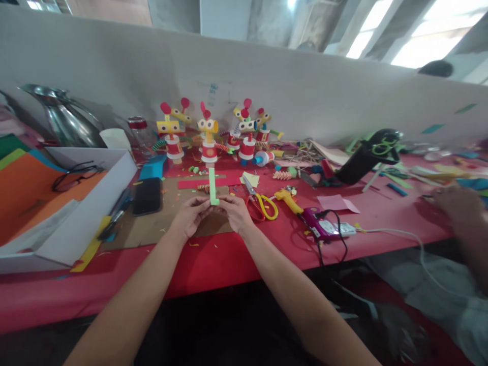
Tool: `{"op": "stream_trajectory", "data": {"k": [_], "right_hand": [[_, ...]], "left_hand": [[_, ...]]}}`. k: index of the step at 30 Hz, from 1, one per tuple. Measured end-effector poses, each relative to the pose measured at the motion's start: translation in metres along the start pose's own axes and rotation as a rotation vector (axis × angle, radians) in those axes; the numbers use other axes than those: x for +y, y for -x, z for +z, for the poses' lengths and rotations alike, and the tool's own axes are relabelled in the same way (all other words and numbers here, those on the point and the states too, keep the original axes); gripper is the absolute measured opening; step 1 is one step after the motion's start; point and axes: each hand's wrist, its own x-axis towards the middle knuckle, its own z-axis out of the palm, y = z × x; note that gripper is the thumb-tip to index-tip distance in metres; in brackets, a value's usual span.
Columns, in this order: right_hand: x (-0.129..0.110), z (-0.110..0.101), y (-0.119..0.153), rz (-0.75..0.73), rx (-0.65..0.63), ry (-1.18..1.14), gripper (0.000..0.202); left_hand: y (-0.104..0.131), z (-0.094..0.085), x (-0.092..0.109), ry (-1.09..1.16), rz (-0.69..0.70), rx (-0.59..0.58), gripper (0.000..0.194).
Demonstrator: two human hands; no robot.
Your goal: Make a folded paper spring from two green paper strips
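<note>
A light green paper strip (pixel 212 187) stands upright between my two hands, its lower end folded over at my fingertips. My left hand (pixel 191 214) pinches the folded end from the left. From the right, my right hand (pixel 235 212) grips the same end, its fingers closed. Below and behind them lies a brown cardboard sheet (pixel 143 235) with paper scraps. Scissors with red and yellow handles (pixel 263 204) lie just right of my right hand, beside a pale yellow paper piece (pixel 251 179). A red paper strip (pixel 190 183) is behind the hands.
Paper figures (pixel 209 147) stand at the back. On the left are a white box (pixel 87 213), a phone (pixel 147 196) and a metal jug (pixel 70 119). A yellow glue gun (pixel 290 201) and purple power socket (pixel 324 223) sit right. Another person's hand (pixel 457 206) is far right.
</note>
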Motion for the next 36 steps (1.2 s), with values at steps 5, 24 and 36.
{"op": "stream_trajectory", "data": {"k": [5,24,36], "right_hand": [[0.0048,-0.0008,-0.0016,-0.088,0.018,0.024,0.02],[0.0085,0.0059,0.0032,-0.095,-0.018,0.003,0.014],[0.0071,0.0068,0.0028,-0.209,0.106,0.134,0.016]], "left_hand": [[-0.0005,0.0008,0.0028,-0.042,-0.01,0.007,0.018],[-0.0015,0.0044,0.0014,-0.01,0.117,0.024,0.023],[-0.0031,0.0051,0.0,0.102,0.079,0.062,0.017]]}}
